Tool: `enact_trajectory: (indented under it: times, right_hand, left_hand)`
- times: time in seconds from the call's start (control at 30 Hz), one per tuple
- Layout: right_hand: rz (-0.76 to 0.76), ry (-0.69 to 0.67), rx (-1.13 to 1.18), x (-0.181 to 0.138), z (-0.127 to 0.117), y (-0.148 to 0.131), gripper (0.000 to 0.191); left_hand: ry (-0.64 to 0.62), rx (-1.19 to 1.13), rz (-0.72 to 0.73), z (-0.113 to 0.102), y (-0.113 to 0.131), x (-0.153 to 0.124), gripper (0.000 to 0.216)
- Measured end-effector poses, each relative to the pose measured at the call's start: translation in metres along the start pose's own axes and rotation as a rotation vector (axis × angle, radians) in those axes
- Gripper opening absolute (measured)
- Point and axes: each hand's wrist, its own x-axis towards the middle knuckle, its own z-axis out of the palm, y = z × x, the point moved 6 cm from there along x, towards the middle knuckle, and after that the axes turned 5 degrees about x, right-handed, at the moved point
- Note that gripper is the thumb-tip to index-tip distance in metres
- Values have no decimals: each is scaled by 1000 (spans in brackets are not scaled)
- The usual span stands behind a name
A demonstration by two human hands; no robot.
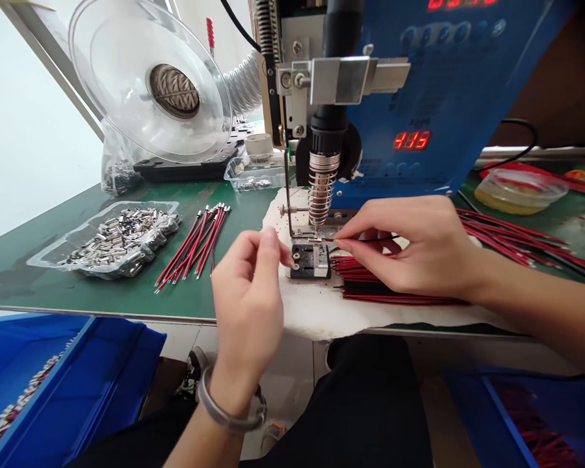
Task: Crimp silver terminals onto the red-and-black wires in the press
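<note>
My right hand (409, 244) pinches a red-and-black wire (365, 240) and holds its tip at the small black fixture (311, 260) under the soldering iron tip (322, 188). My left hand (248, 299) hovers just left of the fixture, thumb and forefinger pinched together; whether a small part sits between them I cannot tell. A stack of red-and-black wires (385, 286) lies under my right hand on a white cloth (316, 312).
A clear tray of metal terminals (112, 240) and a bundle of finished wires (195, 244) lie at left on the green table (53, 286). A blue machine (433, 97), a clear reel (151, 78), and blue bins (78, 383) surround the spot.
</note>
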Motion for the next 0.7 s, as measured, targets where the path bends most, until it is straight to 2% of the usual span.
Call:
enact_trajectory:
  times: [0.07, 0.17, 0.23, 0.3, 0.5, 0.7]
  right_hand:
    - [-48, 48, 2, -1, -5, -8, 15]
    - [-111, 94, 71, -2, -8, -19, 15]
    - [-132, 98, 136, -3, -8, -25, 16]
    - [-153, 94, 180, -4, -7, -29, 17]
    - [-163, 43, 240, -6, -6, -32, 15]
    - [-192, 38, 202, -6, -6, -31, 18]
  left_hand:
    - [-75, 88, 57, 3, 8, -16, 37]
    - [-239, 111, 149, 17, 16, -39, 21]
    - [-348, 96, 160, 31, 18, -49, 18]
    - [-405, 56, 127, 42, 17, -54, 23]
    - [-313, -27, 45, 49, 13, -50, 31]
    - [-340, -36, 50, 53, 12, -47, 43]
